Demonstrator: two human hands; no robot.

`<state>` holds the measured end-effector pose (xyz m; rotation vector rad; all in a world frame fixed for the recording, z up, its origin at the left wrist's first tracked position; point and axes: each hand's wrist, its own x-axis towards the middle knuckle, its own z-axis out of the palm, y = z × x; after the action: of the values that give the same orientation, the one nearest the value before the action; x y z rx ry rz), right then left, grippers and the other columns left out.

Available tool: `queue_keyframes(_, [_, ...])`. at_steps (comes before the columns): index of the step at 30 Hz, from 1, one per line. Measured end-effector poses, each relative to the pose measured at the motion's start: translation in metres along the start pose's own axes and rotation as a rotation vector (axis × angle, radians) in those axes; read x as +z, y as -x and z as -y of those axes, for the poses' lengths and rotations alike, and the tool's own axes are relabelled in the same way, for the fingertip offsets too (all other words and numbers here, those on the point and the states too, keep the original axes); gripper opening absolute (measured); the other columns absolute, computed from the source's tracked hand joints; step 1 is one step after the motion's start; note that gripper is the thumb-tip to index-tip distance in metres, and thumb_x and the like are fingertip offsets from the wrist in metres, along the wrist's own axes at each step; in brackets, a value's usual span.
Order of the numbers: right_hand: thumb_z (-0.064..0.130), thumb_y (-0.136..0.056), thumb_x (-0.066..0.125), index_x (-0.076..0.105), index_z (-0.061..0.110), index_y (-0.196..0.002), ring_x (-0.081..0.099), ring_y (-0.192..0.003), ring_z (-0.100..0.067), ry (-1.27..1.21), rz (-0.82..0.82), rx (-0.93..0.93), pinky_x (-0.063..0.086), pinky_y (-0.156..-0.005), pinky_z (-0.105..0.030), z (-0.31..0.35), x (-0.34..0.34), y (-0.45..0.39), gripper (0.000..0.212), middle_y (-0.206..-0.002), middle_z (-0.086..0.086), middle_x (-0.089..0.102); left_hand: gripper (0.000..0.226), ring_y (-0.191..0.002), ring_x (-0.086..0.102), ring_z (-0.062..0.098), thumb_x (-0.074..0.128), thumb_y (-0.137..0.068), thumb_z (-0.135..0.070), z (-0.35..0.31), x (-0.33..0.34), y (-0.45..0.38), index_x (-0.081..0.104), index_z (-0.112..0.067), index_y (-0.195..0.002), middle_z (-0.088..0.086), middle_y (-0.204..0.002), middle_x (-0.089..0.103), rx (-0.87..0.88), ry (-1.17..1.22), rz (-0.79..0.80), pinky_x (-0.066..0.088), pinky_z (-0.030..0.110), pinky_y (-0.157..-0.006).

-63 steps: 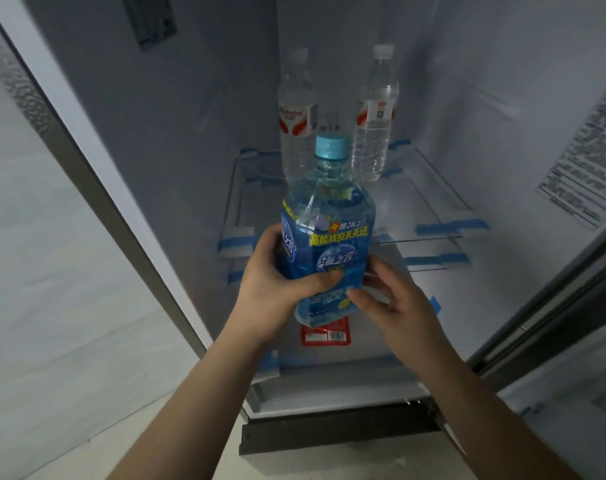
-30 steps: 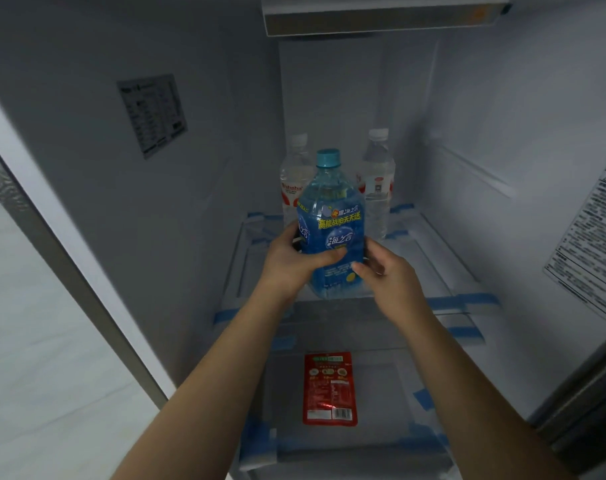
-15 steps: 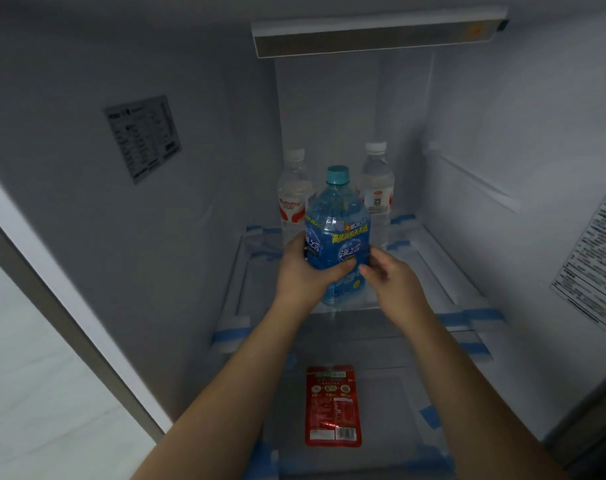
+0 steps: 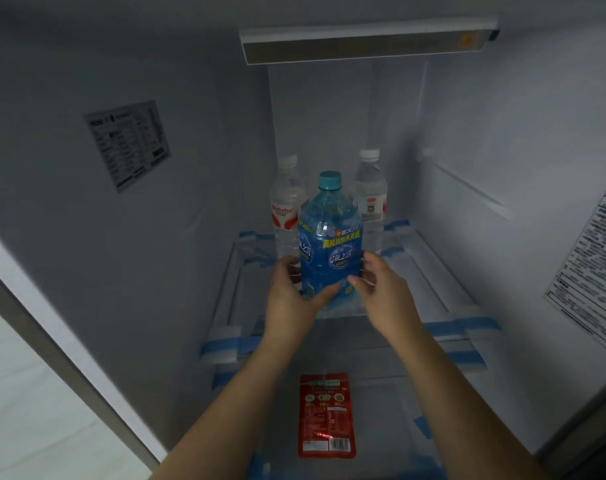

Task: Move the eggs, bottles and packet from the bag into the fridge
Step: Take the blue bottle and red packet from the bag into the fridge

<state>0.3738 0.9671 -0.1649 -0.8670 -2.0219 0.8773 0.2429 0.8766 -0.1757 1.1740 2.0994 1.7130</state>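
Observation:
A blue bottle (image 4: 330, 244) with a teal cap stands upright near the front of the glass fridge shelf (image 4: 443, 292). My left hand (image 4: 291, 299) wraps its lower left side, thumb across the front. My right hand (image 4: 384, 292) touches its lower right side with fingertips. Behind it stand two clear water bottles, one at the left (image 4: 287, 209) and one at the right (image 4: 370, 199). A red packet (image 4: 326, 415) lies flat on the lower shelf, under my forearms. No eggs or bag are in view.
The fridge's left wall bears a label sticker (image 4: 128, 143) and the right wall a printed sheet (image 4: 592, 268). A light bar (image 4: 367, 39) runs across the ceiling. Blue tape strips (image 4: 225, 346) mark the shelf corners. Pale floor (image 4: 24, 393) shows at lower left.
Both hands have carried the blue bottle up and deeper into the fridge, and it now rests on the glass shelf. My right-hand fingers have loosened to the bottle's side.

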Motion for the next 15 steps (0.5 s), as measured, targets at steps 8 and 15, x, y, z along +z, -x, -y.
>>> queue_keyframes(8, [0.017,-0.098,0.052,0.042,0.025,-0.138,0.056,-0.116,-0.012,0.053,-0.025,-0.01,0.041,-0.088,-0.023,0.005,0.011,0.002,0.042,-0.129,0.001,0.06,0.05,-0.106,0.056,0.009,0.083,-0.075,-0.033,0.0,0.003,-0.005,0.047,-0.022,-0.106,-0.005,-0.109,0.057,0.001,-0.059,0.012,0.045,0.021,-0.078])
queue_keyframes(15, [0.031,-0.097,0.053,0.033,0.023,-0.146,0.048,-0.127,-0.017,0.164,0.017,0.06,0.04,-0.098,-0.03,0.001,0.003,0.017,0.053,-0.143,-0.001,0.047,0.042,-0.102,0.05,0.007,0.076,-0.083,-0.034,0.0,-0.003,0.003,0.051,-0.016,-0.112,-0.004,-0.112,0.056,0.048,-0.205,0.044,0.039,0.018,-0.079])
